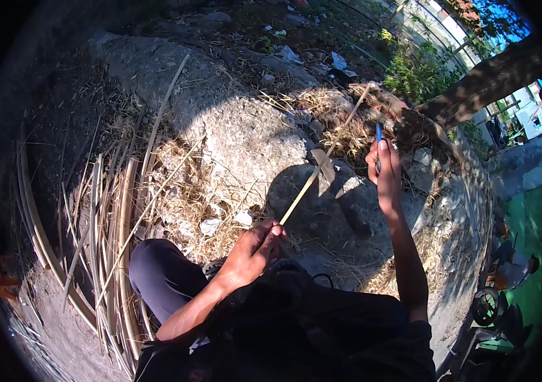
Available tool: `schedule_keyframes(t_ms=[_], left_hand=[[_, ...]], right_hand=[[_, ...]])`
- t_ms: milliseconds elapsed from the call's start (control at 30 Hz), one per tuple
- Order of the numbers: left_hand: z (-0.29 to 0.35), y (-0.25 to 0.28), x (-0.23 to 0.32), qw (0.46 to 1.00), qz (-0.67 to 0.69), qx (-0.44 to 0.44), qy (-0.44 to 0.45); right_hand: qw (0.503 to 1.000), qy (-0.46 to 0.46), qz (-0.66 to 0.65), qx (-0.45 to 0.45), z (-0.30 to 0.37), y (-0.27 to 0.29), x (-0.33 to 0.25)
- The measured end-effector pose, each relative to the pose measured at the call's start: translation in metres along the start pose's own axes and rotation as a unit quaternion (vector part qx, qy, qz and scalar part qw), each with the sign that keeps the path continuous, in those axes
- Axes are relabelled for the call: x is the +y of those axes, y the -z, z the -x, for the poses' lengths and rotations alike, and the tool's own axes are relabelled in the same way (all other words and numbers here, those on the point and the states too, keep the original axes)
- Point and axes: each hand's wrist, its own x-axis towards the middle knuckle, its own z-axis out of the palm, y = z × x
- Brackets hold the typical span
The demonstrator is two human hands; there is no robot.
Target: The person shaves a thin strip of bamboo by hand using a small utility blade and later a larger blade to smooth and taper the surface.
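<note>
My left hand is closed on the near end of a long, thin pale strip, which looks like split bamboo or cane. The strip slants up and away to the right over the rock. Partway along it, a flat grey blade meets or lies beneath the strip; I cannot tell whether they touch, and its handle is not clear in the shadow. Farther right, my right hand is raised, with its fingers closed round a slim blue object, pen-like or a thin handle. The far part of the strip passes left of that hand.
Several long strips lie in a bundle at my left, beside my knee. A large rough rock with dry shavings is in front. At the right rise a leaning tree trunk and green plants. A wheel stands far right.
</note>
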Motion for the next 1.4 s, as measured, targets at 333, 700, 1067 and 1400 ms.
schedule_keyframes(t_ms=[333,700,1067,1400], left_hand=[[-0.002,0.003,0.002,0.987,0.108,-0.098,0.061],[-0.009,-0.001,0.018,0.984,0.141,-0.103,0.024],[-0.005,0.002,0.02,0.989,0.129,-0.066,0.019],[-0.002,0.004,0.009,0.98,0.175,-0.081,0.048]], right_hand=[[0.99,0.019,-0.093,-0.1,0.031,-0.05,-0.016],[0.982,0.041,-0.044,-0.179,0.063,-0.064,-0.03],[0.899,0.28,0.261,-0.211,0.081,-0.046,-0.026],[0.89,0.336,0.303,-0.046,0.052,-0.037,-0.018]])
